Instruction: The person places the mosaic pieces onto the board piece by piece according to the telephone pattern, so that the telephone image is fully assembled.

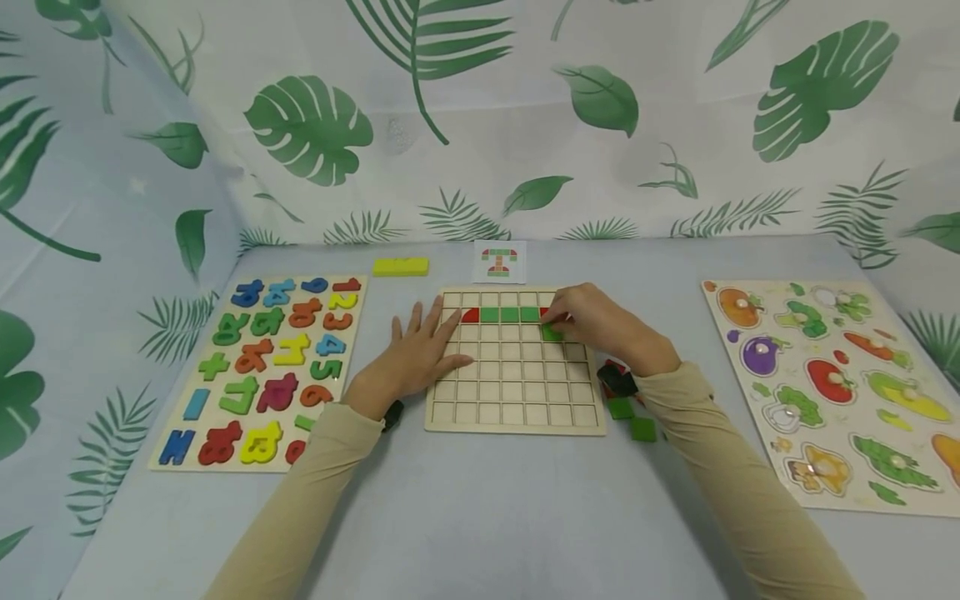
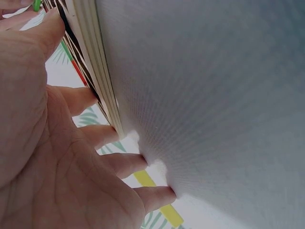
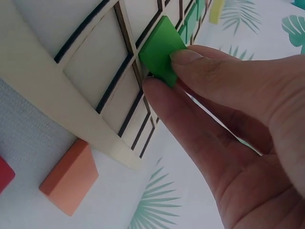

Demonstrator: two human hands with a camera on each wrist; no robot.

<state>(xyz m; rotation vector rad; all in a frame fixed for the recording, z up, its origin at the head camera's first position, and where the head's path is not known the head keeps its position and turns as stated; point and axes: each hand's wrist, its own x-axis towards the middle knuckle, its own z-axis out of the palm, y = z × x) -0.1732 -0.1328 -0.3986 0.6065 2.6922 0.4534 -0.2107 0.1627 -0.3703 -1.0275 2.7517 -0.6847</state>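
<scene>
In the head view a wooden grid board [image 1: 513, 371] lies in the middle of the table. Its second row from the back bears a red rounded tile [image 1: 470, 316], several green square tiles [image 1: 509, 315] and a red piece [image 1: 544, 312] partly covered by my right hand [image 1: 603, 327]. That hand pinches a green square tile [image 3: 162, 50] between thumb and fingers, right at the grid's ridges, just in front of the red piece. With fingers spread, my left hand [image 1: 412, 358] rests at the board's left edge, its thumb over the grid.
Loose green tiles [image 1: 642, 429] and red and dark ones lie right of the board. A pattern card [image 1: 500, 277] and a yellow block [image 1: 401, 267] are behind it. A number puzzle [image 1: 176, 408] lies left, a vegetable puzzle [image 1: 813, 417] right. An orange tile [image 3: 71, 181] sits beside the board.
</scene>
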